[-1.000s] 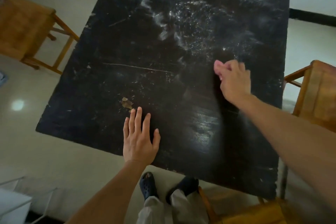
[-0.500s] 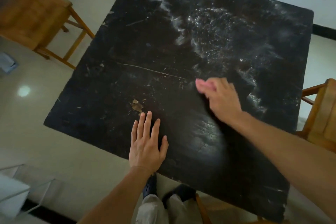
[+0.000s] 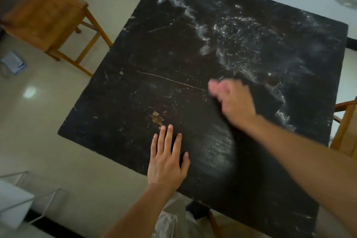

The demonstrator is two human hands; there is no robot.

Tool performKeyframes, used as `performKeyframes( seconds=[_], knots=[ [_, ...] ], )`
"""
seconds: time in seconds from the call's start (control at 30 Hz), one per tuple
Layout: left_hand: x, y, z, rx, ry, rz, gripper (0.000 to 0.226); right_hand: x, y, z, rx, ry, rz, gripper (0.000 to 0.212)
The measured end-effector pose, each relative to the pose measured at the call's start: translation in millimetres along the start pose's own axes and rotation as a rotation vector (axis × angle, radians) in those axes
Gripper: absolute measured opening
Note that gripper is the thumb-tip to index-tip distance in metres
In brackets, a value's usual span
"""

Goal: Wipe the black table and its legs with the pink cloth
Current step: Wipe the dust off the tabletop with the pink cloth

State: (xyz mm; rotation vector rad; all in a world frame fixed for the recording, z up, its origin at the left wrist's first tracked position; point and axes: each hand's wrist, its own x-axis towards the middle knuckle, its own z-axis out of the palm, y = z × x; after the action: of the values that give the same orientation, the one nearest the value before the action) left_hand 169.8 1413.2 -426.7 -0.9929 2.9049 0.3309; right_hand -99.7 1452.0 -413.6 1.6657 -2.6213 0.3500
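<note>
One pink cloth in right hand.

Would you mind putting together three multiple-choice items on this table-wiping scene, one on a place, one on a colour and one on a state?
1. Where does the left hand rest?
A. On the near part of the black table
B. On a chair seat
C. On the floor

2. What colour is the cloth gripped by the right hand?
A. Blue
B. Pink
C. Green

3. In what state is the table's far part?
A. Streaked with whitish residue
B. Covered by a sheet
C. Stacked with plates

Answers:
1 A: its palm and straight fingers lie flat on the tabletop near the front edge.
2 B: pink shows past the curled fingers, though blurred.
3 A: pale smears and specks spread across the far half.
</note>
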Motion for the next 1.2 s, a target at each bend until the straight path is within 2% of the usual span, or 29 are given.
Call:
performKeyframes(
  seconds=[0.07,0.17,0.2,0.27,0.33,0.37,0.4,0.47,0.53,0.6,0.7,0.8,0.9,0.97,1.03,1.1,1.13,1.2],
  knots=[
    [-2,0,1,0.006,-0.014,0.005,0.055,51,39,-11,-0.131,-0.097,0.235,0.024],
    [-2,-4,2,0.007,-0.017,0.008,0.055,78,46,-33,-0.185,-0.121,0.364,0.019],
    [-2,-4,3,0.012,-0.022,0.012,0.055,72,33,-35,-0.165,-0.079,0.325,0.019],
    [-3,-4,4,0.015,-0.026,0.013,0.054,39,-1,-19,-0.052,0.003,0.105,0.029],
    [-2,-4,4,0.009,-0.038,0.013,0.055,1,-31,0,-0.025,-0.096,-0.153,0.041],
    [-2,-3,3,0.002,-0.044,0.016,0.055,-9,-33,7,-0.033,-0.14,-0.196,0.044],
    [-2,-4,3,-0.006,-0.039,0.018,0.054,-6,-28,10,-0.035,-0.146,-0.16,0.046],
    [0,-6,2,-0.011,-0.024,0.016,0.054,21,-4,4,-0.097,-0.083,0.112,0.045],
    [0,-7,1,-0.012,-0.029,0.012,0.053,46,28,-17,-0.227,-0.164,0.353,0.035],
    [-2,-10,1,-0.019,-0.028,0.013,0.053,49,46,-43,-0.274,-0.24,0.427,0.023],
    [-1,-12,1,-0.016,-0.032,0.006,0.054,0,40,-69,-0.185,-0.084,0.367,0.023],
    [-1,-11,1,-0.001,-0.041,-0.015,0.057,-94,17,-84,-0.097,-0.016,0.301,0.041],
    [-3,-6,-3,0.004,-0.048,-0.035,0.053,-205,-12,-89,-0.047,-0.049,0.245,0.061],
    [-1,6,-8,-0.033,-0.051,-0.053,0.05,-268,-30,-88,-0.003,-0.157,0.185,0.082],
    [3,26,-11,-0.063,-0.029,-0.021,0.049,-313,-40,-81,0.009,-0.3,0.099,0.095],
    [8,50,-12,-0.104,0.001,0.029,0.051,-329,-31,-74,-0.018,-0.357,-0.012,0.096],
    [11,61,-12,-0.124,0.013,0.052,0.055,-325,-18,-69,-0.028,-0.335,-0.043,0.093],
    [18,78,-10,-0.132,0.023,0.098,0.055,-297,15,-59,-0.062,-0.248,-0.015,0.074]
  ],
)
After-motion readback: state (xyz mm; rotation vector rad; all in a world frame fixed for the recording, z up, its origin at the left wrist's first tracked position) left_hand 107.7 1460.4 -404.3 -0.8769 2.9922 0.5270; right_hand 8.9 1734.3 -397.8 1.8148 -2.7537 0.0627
